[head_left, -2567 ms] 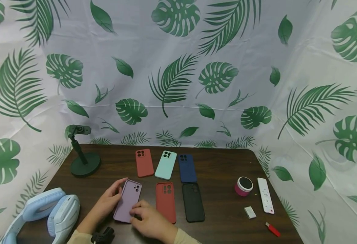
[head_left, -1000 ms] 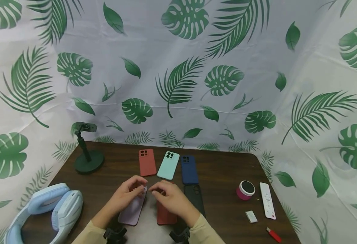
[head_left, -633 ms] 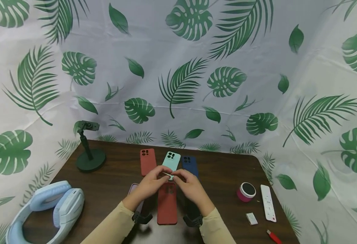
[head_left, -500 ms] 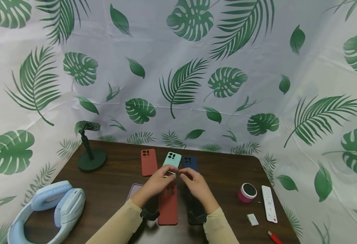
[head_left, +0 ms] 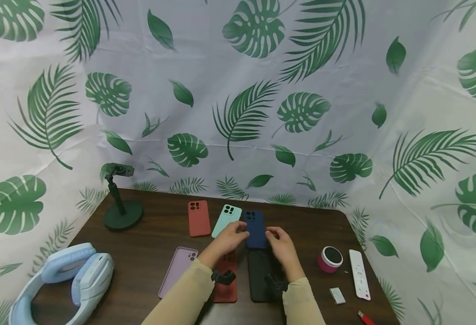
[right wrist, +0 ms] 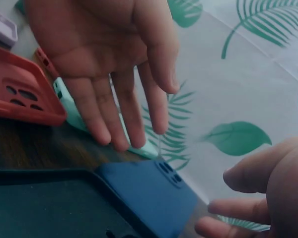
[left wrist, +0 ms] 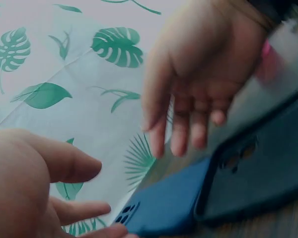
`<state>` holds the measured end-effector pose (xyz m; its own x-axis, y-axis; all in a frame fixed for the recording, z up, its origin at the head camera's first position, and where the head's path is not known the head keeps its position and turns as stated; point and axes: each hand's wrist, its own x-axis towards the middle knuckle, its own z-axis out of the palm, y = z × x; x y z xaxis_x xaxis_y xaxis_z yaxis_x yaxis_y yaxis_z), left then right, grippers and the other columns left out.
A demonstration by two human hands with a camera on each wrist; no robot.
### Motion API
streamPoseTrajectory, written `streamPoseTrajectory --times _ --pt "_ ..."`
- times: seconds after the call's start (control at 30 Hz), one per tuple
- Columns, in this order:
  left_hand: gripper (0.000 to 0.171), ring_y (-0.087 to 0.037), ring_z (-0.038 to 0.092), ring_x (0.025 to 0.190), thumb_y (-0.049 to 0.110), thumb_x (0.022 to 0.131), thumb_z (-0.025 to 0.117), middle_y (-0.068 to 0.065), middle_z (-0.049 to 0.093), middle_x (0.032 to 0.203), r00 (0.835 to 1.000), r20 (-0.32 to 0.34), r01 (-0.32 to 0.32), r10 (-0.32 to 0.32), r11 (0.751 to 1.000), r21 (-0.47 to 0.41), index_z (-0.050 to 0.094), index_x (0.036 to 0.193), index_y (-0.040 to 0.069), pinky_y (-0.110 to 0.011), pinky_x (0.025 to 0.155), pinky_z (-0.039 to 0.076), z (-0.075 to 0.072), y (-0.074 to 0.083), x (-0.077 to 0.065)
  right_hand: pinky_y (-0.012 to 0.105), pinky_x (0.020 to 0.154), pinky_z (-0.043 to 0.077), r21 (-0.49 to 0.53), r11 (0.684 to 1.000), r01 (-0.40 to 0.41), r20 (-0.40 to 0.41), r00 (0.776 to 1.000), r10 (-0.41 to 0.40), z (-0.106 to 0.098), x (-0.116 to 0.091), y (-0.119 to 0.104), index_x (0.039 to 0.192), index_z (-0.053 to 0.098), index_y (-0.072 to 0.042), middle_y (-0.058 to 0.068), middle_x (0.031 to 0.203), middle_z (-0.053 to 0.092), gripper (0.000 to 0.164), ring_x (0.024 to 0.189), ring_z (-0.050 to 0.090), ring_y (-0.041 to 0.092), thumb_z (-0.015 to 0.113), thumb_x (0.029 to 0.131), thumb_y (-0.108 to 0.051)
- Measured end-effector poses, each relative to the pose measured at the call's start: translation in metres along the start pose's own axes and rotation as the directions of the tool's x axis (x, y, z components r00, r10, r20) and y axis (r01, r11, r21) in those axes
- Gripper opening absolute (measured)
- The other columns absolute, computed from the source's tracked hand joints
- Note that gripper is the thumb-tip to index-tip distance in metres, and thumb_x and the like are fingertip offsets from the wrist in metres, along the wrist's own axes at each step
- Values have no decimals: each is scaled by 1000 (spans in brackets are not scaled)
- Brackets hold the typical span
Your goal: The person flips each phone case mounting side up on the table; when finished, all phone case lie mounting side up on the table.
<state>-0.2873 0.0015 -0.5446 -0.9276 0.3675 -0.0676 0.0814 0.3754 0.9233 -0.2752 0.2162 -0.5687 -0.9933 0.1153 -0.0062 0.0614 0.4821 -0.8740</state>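
Observation:
A dark blue phone case (head_left: 256, 231) lies back down in the far row on the table. My left hand (head_left: 226, 243) is at its left edge and my right hand (head_left: 283, 250) at its right edge. In the wrist views the fingers of both hands are loosely spread, with nothing between them. A mint phone case (head_left: 226, 219), partly behind my left hand, lies left of the blue one. Nearer me, a black phone case (head_left: 258, 277) shows its inside. A red phone case (head_left: 230, 289) beside it is partly covered by my left forearm.
A purple phone case (head_left: 177, 268) and another red phone case (head_left: 199, 219) lie to the left. Blue headphones (head_left: 83, 284) and a camera stand (head_left: 123, 214) are farther left. On the right are a pink jar (head_left: 329, 259), a white remote (head_left: 359, 275), a small white block (head_left: 337, 295) and a red USB stick (head_left: 366, 318).
Both hands have left the purple case at the left and travelled right, over the red and mint cases, to the blue case. They have spread apart around it. The view has shifted slightly.

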Motion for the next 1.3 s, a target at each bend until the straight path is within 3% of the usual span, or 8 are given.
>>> streamPoseTrajectory --times 0.13,0.3,0.53,0.73,0.97,1.3 --pt "58 -41 49 139 34 103 56 -23 50 150 999 31 44 -45 999 18 45 148 0 -57 111 41 5 3 3 51 99 48 -22 999 -25 14 1000 25 0 3 7 130 65 -9 14 127 66 36 116 60 30 58 103 -32" --pt "61 -39 51 138 38 102 57 -21 50 151 997 21 70 -71 996 49 45 149 1 -57 110 43 13 4 4 56 104 46 -68 997 -29 35 999 32 2 5 10 133 63 -4 20 132 62 41 123 58 36 57 103 -32" --pt "62 -40 49 139 39 102 58 -21 48 153 998 14 62 -63 997 48 44 151 3 -58 108 44 15 -2 -1 58 107 44 -83 997 -6 104 994 14 5 0 4 134 61 3 26 140 56 43 131 54 41 56 104 -27" --pt "66 -39 46 142 42 102 57 -20 45 155 998 44 50 -50 999 2 41 153 4 -58 112 41 9 -4 -3 59 108 42 -83 996 -11 113 993 21 3 4 6 134 62 2 28 144 51 44 133 52 42 57 103 -28" --pt "61 -38 43 144 41 102 58 -18 45 156 996 77 46 -35 986 -158 44 153 10 -59 115 37 9 -5 -1 59 107 44 -95 995 9 84 996 -1 2 7 6 131 64 4 26 136 59 42 128 57 41 57 101 -26" --pt "60 -39 40 146 41 102 58 -20 45 156 995 87 63 -49 983 -170 47 151 9 -60 116 35 10 -8 -1 57 107 45 -109 994 3 88 996 6 4 7 7 131 64 3 24 135 61 41 126 58 38 57 103 -26"
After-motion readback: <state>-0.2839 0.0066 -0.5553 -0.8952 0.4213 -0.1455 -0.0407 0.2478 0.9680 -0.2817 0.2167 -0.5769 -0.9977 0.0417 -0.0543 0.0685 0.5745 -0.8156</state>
